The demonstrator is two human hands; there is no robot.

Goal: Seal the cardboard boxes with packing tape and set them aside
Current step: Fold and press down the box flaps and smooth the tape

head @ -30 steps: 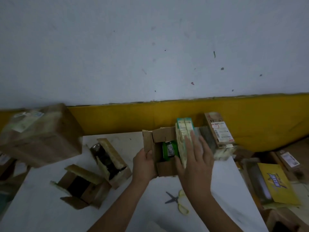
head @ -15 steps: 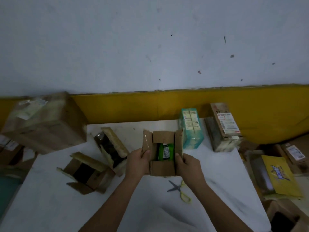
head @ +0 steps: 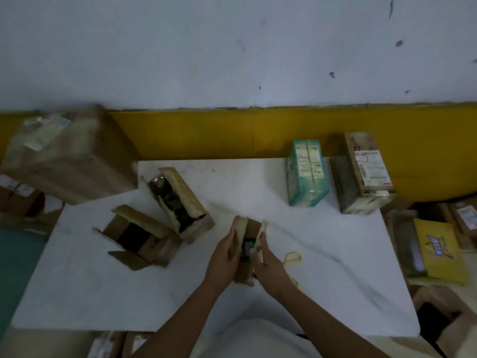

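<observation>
Your L hand point(head: 224, 257) & R hand point(head: 269, 266) clasp small cardboard box point(head: 254, 228) betw. them, fingers curled vs. its raised side flaps, green item point(head: 249, 245) inside, yellow-handled scissors point(head: 293, 258) just R of R hand, open box point(head: 154, 245) near, L of L hand

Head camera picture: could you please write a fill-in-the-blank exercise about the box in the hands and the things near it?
1. The left hand and right hand hold the small cardboard box; the item inside it is ___ in colour.
2. The scissors beside the right hand have ___ handles.
3. The table under them is ___.
Missing words: green, yellow, white.
</observation>
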